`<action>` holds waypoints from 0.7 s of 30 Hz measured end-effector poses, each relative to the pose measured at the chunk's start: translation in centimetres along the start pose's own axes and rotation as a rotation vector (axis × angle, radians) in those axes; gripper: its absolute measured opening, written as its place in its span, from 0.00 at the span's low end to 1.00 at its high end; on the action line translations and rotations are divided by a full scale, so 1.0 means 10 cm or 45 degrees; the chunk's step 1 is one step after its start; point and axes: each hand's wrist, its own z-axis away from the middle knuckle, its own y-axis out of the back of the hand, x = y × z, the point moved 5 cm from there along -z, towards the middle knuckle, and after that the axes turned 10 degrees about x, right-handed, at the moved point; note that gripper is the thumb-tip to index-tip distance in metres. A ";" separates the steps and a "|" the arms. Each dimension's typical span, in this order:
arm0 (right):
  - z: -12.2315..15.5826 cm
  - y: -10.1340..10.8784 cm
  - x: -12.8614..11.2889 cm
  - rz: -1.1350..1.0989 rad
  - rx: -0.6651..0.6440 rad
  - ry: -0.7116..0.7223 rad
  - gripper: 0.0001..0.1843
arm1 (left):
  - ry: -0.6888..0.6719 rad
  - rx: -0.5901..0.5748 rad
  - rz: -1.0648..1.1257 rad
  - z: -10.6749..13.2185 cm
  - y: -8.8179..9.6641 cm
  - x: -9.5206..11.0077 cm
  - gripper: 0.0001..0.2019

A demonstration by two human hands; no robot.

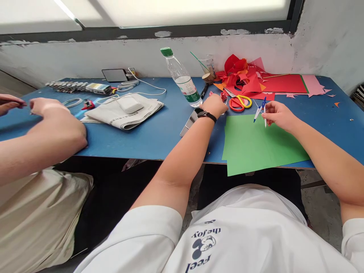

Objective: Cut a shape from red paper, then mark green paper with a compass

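Note:
A green paper sheet (pixel 257 146) lies on the blue table (pixel 159 132), hanging over its front edge. My right hand (pixel 278 115) pinches a blue and white compass (pixel 261 109) with its tips over the sheet's top edge. My left hand (pixel 216 105), with a black watch on the wrist, is closed on something I cannot make out, just left of the sheet's top corner. It is close to the red and yellow scissors (pixel 240 103) and a clear water bottle (pixel 183 79).
Red, pink and orange paper scraps and sheets (pixel 261 81) pile up at the back right. A folded newspaper (pixel 125 112), a white charger, a phone (pixel 114 75) and a tablet edge (pixel 190 123) lie on the table. Another person's hands (pixel 42 113) work at the left.

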 end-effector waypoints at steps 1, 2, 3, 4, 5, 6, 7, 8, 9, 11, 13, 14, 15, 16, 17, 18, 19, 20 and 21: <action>0.00 0.00 0.00 0.001 -0.003 0.000 0.21 | -0.005 -0.008 0.003 -0.01 -0.01 0.00 0.39; 0.00 0.00 -0.01 0.002 -0.006 0.001 0.21 | -0.015 -0.014 0.006 -0.02 -0.01 0.01 0.39; 0.00 0.00 -0.01 0.001 -0.008 0.002 0.21 | -0.028 -0.016 0.007 -0.03 -0.02 0.01 0.38; 0.00 0.00 -0.01 0.001 -0.008 0.003 0.22 | -0.040 -0.015 0.005 -0.03 -0.02 0.02 0.37; 0.00 0.00 -0.01 0.001 -0.005 0.004 0.22 | -0.050 -0.013 0.000 -0.03 -0.03 0.02 0.37; 0.00 0.00 -0.01 0.001 -0.002 0.004 0.22 | -0.054 -0.011 -0.009 -0.02 -0.04 0.02 0.36; 0.00 0.00 -0.01 0.001 0.001 0.004 0.22 | -0.057 -0.009 -0.022 -0.02 -0.04 0.02 0.36; 0.00 0.00 -0.01 0.001 0.003 0.003 0.22 | -0.058 -0.008 -0.037 -0.02 -0.04 0.01 0.34; 0.00 0.00 -0.01 0.002 0.003 0.003 0.21 | -0.059 -0.006 -0.053 -0.01 -0.04 0.01 0.33; 0.00 -0.01 -0.02 0.000 0.001 0.004 0.20 | -0.066 -0.004 -0.083 -0.01 -0.03 0.01 0.31; 0.00 -0.01 -0.02 0.002 -0.002 0.005 0.20 | -0.073 -0.004 -0.105 -0.01 0.00 0.01 0.31; 0.00 -0.01 -0.01 0.004 -0.003 0.004 0.20 | -0.074 -0.007 -0.113 -0.02 0.01 0.01 0.32; 0.00 -0.01 -0.01 0.007 -0.003 0.002 0.20 | -0.076 -0.013 -0.120 -0.02 0.02 0.01 0.32; 0.00 -0.01 -0.01 0.009 -0.002 -0.002 0.21 | -0.077 -0.021 -0.126 -0.02 0.03 0.01 0.33; 0.00 -0.01 -0.01 0.011 0.001 -0.006 0.21 | -0.081 -0.029 -0.133 -0.03 0.04 0.01 0.33; 0.00 0.00 -0.01 0.012 0.004 -0.010 0.22 | -0.088 -0.037 -0.140 -0.03 0.05 0.02 0.33; 0.00 0.00 -0.01 0.013 0.007 -0.015 0.22 | -0.097 -0.044 -0.150 -0.03 0.05 0.03 0.33; 0.00 0.00 0.00 0.014 0.010 -0.018 0.22 | -0.109 -0.048 -0.162 -0.02 0.06 0.04 0.33; 0.00 0.01 0.00 0.015 0.013 -0.021 0.22 | -0.124 -0.049 -0.175 -0.02 0.07 0.05 0.33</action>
